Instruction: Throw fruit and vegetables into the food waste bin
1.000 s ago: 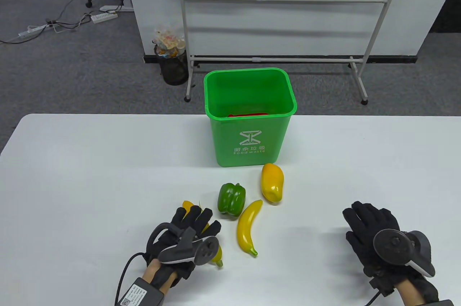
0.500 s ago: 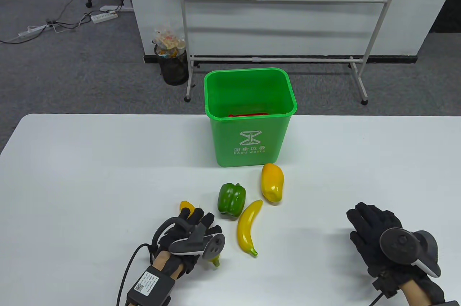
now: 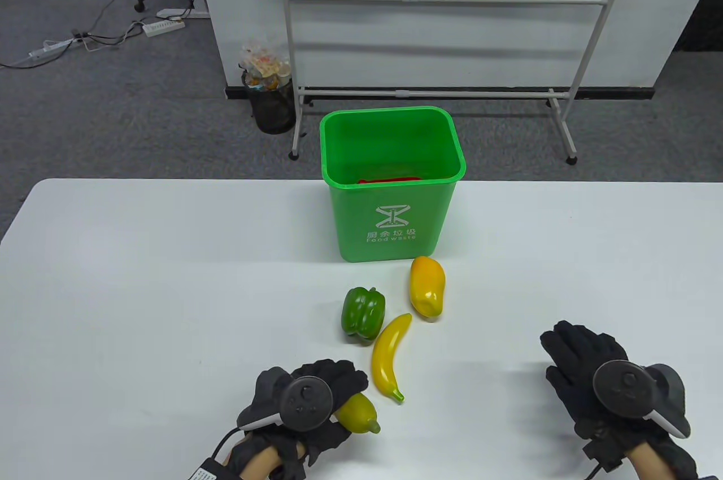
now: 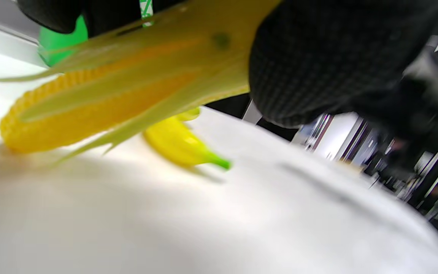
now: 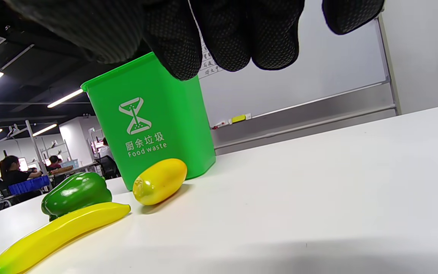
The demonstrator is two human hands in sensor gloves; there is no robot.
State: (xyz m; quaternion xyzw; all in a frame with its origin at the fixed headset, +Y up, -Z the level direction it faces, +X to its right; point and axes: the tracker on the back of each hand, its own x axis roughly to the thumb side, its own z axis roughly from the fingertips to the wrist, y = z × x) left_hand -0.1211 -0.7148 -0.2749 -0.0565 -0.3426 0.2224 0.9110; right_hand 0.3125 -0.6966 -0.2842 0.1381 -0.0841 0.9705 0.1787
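My left hand (image 3: 308,406) grips a yellow corn cob (image 3: 357,413) near the table's front edge; the left wrist view shows the cob (image 4: 101,102) with its pale husk, its tip close to the table. A green food waste bin (image 3: 392,186) stands at the table's middle back with something red inside. In front of it lie a green bell pepper (image 3: 364,313), a yellow mango (image 3: 427,286) and a yellow banana (image 3: 388,356). My right hand (image 3: 599,372) rests open on the table at the right, empty; the right wrist view shows the bin (image 5: 150,125), mango (image 5: 160,181), pepper (image 5: 76,194) and banana (image 5: 59,234).
The white table (image 3: 141,276) carries everything. Behind it stand a whiteboard frame (image 3: 440,0) and a small black wire bin (image 3: 273,101) on grey carpet.
My left hand has closed around the corn, turned over and pulled it back toward the front edge. My right hand has barely moved.
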